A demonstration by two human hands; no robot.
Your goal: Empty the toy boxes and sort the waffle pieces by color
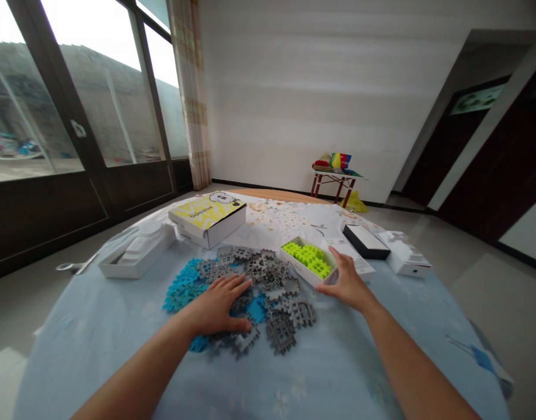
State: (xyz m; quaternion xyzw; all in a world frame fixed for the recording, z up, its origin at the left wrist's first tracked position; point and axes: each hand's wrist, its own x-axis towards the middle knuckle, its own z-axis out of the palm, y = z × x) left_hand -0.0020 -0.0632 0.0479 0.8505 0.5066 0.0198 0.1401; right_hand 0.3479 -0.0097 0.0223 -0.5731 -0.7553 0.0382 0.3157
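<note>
My left hand (222,304) lies with its fingers spread on a pile of grey interlocking plastic building pieces (272,271). More pieces, blue ones (184,286), are heaped to the left of that hand, and a few show among the grey. To the right of the pile is an open white box (303,273) with bright green interlocking pieces (309,258) inside. My right hand (350,283) grips the right end of this box, thumb at the near corner and fingers along the far side. What lies under my left palm is hidden.
A yellow and white box (209,216) stands at the back left, beside a white tray-like box (134,259). On the right are a black-edged box (366,241) and a white box (406,259). Scissors (77,265) lie at the left table edge. A floral cloth (329,373) covers the table.
</note>
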